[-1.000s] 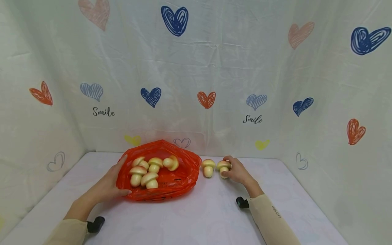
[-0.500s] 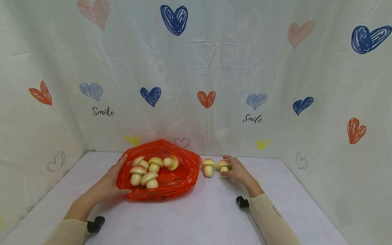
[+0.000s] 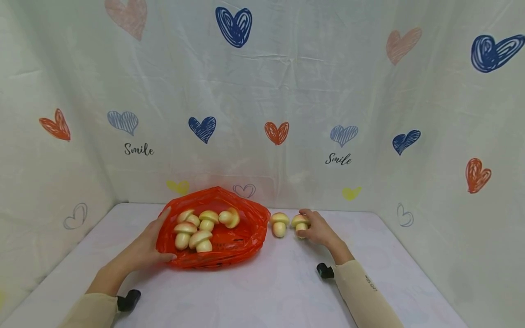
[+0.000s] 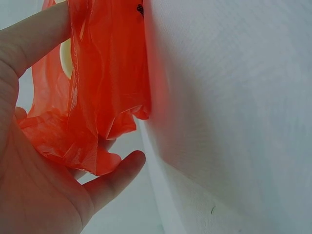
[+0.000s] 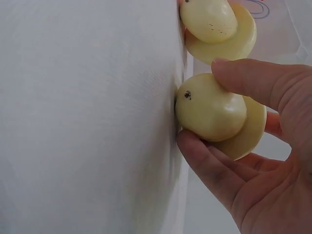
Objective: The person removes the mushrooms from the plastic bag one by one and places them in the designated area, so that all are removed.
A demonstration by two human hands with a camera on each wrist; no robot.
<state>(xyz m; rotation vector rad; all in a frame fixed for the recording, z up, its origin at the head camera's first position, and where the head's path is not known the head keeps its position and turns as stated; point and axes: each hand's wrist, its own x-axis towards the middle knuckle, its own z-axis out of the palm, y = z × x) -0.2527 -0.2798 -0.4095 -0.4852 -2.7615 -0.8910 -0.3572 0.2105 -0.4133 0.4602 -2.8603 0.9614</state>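
A red plastic bag (image 3: 238,239) lies with its mouth toward me, several toy mushrooms (image 3: 208,218) inside. At its left end my left hand (image 3: 143,248) is spread against the mouth, thumb at the front rim and fingers at the back. In the left wrist view, red film (image 4: 105,73) covers the thumb's tip, and the other fingers stretch out below. My right hand (image 3: 321,230) grips a toy mushroom (image 3: 300,220) between thumb and fingers, its stem end down at the tabletop. Another toy mushroom (image 3: 279,228) stands upright between that one and the bag.
The white-covered table (image 3: 262,296) runs back to a curtain (image 3: 262,82) printed with hearts, which also encloses both sides. Dark wrist-worn devices (image 3: 129,300) show by the sleeves.
The gripped toy mushroom and the right hand have shifted very slightly to the right. The left hand and bag stay as they were.
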